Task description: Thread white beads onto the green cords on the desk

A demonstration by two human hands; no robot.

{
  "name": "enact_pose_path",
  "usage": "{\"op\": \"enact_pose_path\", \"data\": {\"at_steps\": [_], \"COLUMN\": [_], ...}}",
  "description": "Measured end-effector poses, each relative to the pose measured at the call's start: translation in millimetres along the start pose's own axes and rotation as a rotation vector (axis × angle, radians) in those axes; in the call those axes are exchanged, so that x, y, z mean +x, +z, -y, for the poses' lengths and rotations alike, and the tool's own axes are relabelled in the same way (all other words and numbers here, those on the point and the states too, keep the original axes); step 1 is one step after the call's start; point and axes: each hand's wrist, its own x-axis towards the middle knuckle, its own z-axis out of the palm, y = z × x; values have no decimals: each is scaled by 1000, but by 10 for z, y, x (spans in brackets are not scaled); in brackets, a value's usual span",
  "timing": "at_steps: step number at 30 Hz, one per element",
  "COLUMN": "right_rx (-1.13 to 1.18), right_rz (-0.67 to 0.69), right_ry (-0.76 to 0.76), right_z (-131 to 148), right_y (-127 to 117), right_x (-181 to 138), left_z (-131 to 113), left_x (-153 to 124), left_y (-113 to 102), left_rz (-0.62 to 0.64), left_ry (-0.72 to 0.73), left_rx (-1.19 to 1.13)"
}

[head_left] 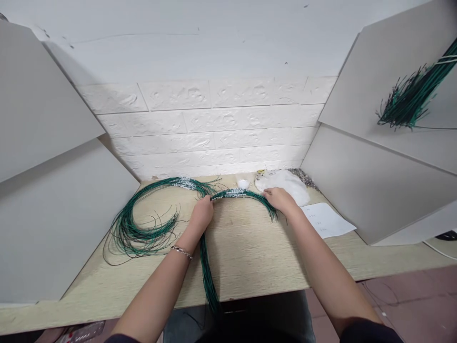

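My left hand [203, 210] is closed around a bundle of thin green and black wires [207, 267], which hangs down over the table's front edge. To the right of that fist the same bundle arches across the table, with a band of white markers [236, 192] on it. At its frayed right end my right hand [280, 198] has thumb and fingers pinched together on the wires; how many are in the pinch is hidden. A second coiled bundle of wires [143, 236] lies left of my left hand, also with white markers [184, 183].
Behind my right hand lie a white plastic bag [283, 185] and a heap of small metallic pieces [303, 177]. A marked paper sheet [326, 219] and a small white cup-like thing [243, 184] are nearby. Grey panels flank the table [257, 267]; another wire bundle [417, 100] hangs upper right.
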Motion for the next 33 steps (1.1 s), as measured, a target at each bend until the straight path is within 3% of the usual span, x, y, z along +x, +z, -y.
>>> {"op": "enact_pose_path", "data": {"at_steps": [8, 18, 33], "right_rx": [-64, -11, -91], "right_rz": [-70, -141, -344], "right_ry": [59, -251, -322], "right_z": [-22, 250, 401], "right_y": [-1, 12, 230], "right_x": [-12, -125, -87], "left_z": [-8, -71, -59], "left_x": [-48, -171, -125], "left_y": [-30, -53, 8], "left_rz": [45, 62, 1], "left_ry": [56, 186, 226], "left_rx": [-159, 26, -46]}}
